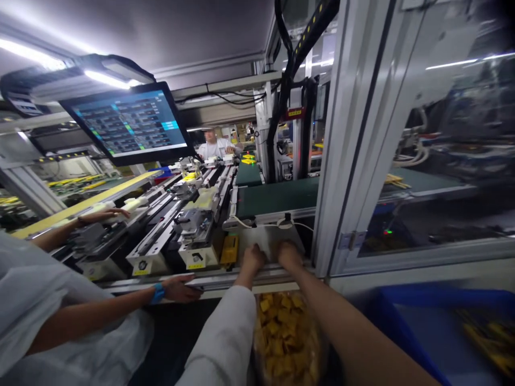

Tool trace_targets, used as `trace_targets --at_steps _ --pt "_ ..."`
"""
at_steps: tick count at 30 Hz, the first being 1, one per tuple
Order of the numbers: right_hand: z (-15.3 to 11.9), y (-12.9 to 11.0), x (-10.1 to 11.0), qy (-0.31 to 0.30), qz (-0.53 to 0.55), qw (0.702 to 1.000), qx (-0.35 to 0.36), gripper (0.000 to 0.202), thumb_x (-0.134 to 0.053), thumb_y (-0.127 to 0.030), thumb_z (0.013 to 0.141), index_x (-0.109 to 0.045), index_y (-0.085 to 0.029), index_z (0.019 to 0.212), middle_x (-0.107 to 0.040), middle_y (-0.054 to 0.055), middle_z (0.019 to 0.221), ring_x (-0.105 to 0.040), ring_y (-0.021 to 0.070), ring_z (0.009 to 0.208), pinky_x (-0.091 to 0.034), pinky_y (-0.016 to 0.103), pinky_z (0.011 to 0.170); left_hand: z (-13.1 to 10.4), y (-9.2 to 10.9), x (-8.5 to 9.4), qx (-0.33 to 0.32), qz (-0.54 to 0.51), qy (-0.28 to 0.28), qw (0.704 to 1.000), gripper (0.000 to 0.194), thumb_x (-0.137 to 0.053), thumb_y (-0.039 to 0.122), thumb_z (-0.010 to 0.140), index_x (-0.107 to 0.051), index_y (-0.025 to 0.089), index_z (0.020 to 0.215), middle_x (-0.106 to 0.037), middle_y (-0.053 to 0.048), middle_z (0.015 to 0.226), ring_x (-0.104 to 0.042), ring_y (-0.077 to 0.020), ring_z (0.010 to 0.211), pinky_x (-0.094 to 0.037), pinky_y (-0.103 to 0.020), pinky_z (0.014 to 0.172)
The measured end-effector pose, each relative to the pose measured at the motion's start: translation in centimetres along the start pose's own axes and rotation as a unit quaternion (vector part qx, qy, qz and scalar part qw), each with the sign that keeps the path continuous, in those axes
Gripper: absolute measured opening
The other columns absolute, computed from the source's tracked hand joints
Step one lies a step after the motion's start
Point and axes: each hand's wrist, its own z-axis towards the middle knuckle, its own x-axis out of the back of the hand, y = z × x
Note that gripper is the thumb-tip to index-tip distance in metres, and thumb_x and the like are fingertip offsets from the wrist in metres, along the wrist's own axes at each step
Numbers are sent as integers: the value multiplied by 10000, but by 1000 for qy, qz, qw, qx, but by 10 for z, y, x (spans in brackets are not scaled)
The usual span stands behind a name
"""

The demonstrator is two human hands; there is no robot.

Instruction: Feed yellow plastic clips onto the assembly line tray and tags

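Both of my hands rest over a grey metal plate [269, 236] at the front edge of the machine. My left hand [253, 257] is closed on the plate's left part, its fingers curled; anything in it is hidden. Beside it, to the right, my right hand [288, 254] is also curled and blurred, with its fingertips out of sight. A yellow block [229, 251] lies just left of my left hand. Below my wrists, a clear bag [285, 338] holds several small yellow pieces.
A co-worker's hand [183, 288] with a blue wristband is at the rail on the left; the other [105, 215] reaches over a fixture. A monitor [131, 123] hangs above. A metal post [350, 134] and a blue bin [406, 321] stand right. A green belt [277, 197] runs behind.
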Motion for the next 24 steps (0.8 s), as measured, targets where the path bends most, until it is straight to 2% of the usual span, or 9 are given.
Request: trace_targets --at_steps 6,9,14,18,24 --pt "-4 -3 4 6 -10 1000 -13 322 -516 -128 864 -680 -152 1140 -687 172 1176 -666 263 1089 -496 325 824 1 1 -1 8 -7 1 1000 340 -534 281 927 -634 135 1217 -711 -198 1212 -678 -276 1135 -507 -313 909" --pt "-5 -6 5 5 -20 1000 -5 332 -500 -142 870 -673 -129 1153 -675 191 1201 -636 289 1133 -484 341 854 2 0 -2 8 -4 0 1000 346 -534 289 922 -636 136 1214 -717 -195 1203 -681 -282 1129 -515 -321 898" --pt "-3 -11 1 -12 -33 997 64 356 -492 -251 919 -652 -169 1226 -646 166 1309 -576 266 1228 -422 351 985 2 -3 -3 2 3 0 1000 363 -534 325 909 -647 159 1212 -720 -197 1197 -688 -309 1115 -524 -344 867" --pt "-1 -11 -1 -25 -40 995 84 322 -523 -286 897 -707 -164 1131 -690 164 1243 -623 284 1166 -442 367 949 -1 -4 0 3 11 2 1000 350 -545 345 892 -688 161 1155 -736 -194 1162 -698 -312 1093 -528 -323 829" --pt "1 -6 -9 -12 -40 996 77 348 -417 -244 947 -746 -189 1045 -742 157 1115 -693 284 1030 -484 356 814 -2 -5 -1 6 21 2 1000 374 -528 365 905 -690 166 1177 -739 -189 1159 -701 -304 1092 -528 -314 823"
